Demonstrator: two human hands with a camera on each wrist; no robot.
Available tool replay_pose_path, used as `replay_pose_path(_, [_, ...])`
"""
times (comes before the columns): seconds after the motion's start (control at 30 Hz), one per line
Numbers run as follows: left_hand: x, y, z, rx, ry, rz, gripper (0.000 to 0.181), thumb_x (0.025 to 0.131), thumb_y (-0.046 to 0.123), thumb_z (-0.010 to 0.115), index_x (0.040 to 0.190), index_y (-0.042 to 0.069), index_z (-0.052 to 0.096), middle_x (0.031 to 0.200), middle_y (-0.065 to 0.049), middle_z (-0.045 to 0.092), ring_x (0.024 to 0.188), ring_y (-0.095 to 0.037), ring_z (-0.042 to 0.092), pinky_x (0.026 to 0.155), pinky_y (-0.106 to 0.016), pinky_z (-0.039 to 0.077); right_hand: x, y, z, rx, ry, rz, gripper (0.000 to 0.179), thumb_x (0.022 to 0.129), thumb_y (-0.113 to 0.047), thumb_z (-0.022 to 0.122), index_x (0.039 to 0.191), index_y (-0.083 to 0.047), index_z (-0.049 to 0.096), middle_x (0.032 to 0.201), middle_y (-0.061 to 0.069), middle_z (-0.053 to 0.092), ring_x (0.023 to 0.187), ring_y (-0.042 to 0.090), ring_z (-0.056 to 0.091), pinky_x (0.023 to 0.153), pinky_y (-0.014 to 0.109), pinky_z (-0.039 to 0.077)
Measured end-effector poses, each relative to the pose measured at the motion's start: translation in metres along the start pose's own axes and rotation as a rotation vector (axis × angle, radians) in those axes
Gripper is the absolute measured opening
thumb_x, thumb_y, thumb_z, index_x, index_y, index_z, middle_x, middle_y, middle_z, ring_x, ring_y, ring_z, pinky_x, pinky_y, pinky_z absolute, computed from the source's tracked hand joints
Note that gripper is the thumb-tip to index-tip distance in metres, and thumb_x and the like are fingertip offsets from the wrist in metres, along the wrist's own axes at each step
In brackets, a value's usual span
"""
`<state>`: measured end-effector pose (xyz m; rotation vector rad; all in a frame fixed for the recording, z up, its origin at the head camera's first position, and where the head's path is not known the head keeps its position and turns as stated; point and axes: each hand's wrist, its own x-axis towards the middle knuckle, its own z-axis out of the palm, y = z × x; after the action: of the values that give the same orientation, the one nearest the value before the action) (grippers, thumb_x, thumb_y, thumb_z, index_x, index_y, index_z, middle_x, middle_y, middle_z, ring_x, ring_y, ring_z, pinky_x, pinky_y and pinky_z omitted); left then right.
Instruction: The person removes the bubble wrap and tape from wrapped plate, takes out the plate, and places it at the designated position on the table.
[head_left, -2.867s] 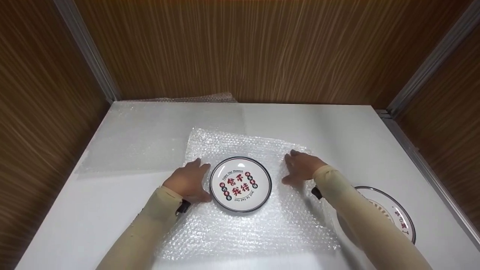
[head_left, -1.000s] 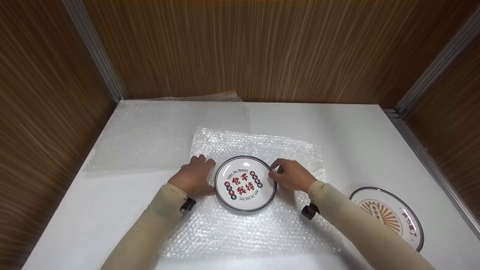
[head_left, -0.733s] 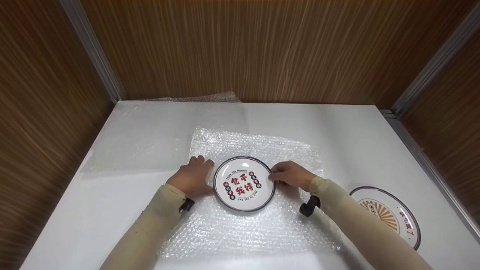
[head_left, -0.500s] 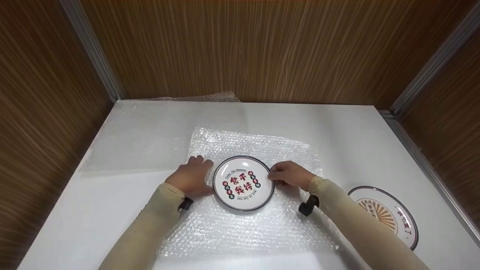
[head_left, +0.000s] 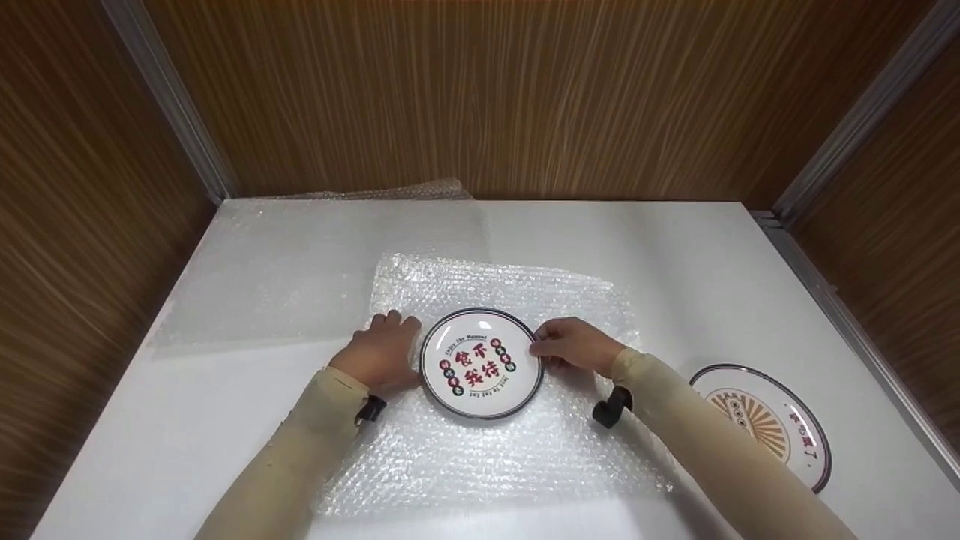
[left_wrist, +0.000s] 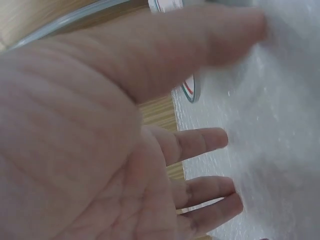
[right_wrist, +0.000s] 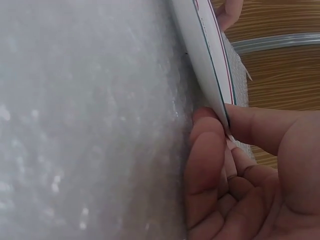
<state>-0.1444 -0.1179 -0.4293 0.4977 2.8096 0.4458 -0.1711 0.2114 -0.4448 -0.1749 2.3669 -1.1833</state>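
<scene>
A round white plate [head_left: 481, 390] with a dark double rim and red lettering lies face up near the middle of a bubble wrap sheet [head_left: 495, 465]. My right hand [head_left: 579, 346] pinches its right rim, thumb on top and curled fingers beneath, as the right wrist view shows along the plate's edge [right_wrist: 212, 60]. On the other side, my left hand [head_left: 379, 352] rests on the wrap with fingers spread, its thumb close to the left rim. In the left wrist view those fingers [left_wrist: 202, 142] are extended, and a sliver of the plate [left_wrist: 190, 89] shows behind the thumb.
A second plate [head_left: 799, 424] with an orange sunburst lies at the right, partly hidden by my right sleeve [head_left: 712, 442]. Flat bubble wrap [head_left: 255, 292] covers the table's back left. Wood-grain panels [head_left: 480, 97] enclose the white table [head_left: 165, 435].
My right hand has come in from the right, off the wrap, and taken hold of the plate's right rim. The left hand has hardly moved. The plate stays about where it was.
</scene>
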Motion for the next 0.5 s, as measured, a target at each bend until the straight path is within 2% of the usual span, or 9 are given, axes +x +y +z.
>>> replay_pose_path(0.13, [-0.002,0.000,-0.002,0.024,0.006,0.007,0.074,0.085,0.041,0.078,0.140,-0.001,0.051,0.132,-0.026,0.052,0.125,-0.044,0.047,0.097,-0.064,0.046,-0.001,-0.003,0.003,-0.043,0.025,-0.034,0.013,0.096,-0.021,0.071,0.099,-0.009,0.067,0.081,0.000,0.063,0.072,0.013,0.058,0.068,0.026,0.048])
replay_pose_path(0.33, [-0.001,-0.002,-0.003,0.016,-0.003,0.001,0.078,0.084,0.041,0.078,0.144,0.000,0.049,0.135,-0.027,0.051,0.128,-0.044,0.045,0.100,-0.064,0.045,-0.006,-0.008,0.010,-0.114,0.084,-0.078,0.009,0.099,-0.016,0.067,0.100,-0.007,0.065,0.083,0.000,0.061,0.073,0.013,0.056,0.067,0.026,0.048])
replay_pose_path(0.5, [0.003,-0.005,0.001,-0.005,-0.040,-0.012,0.083,0.080,0.031,0.082,0.149,0.003,0.045,0.139,-0.025,0.048,0.129,-0.042,0.044,0.099,-0.061,0.047,-0.014,-0.007,0.008,-0.163,0.098,-0.134,0.011,0.102,-0.012,0.059,0.107,-0.003,0.060,0.085,0.004,0.068,0.072,0.013,0.062,0.066,0.027,0.050])
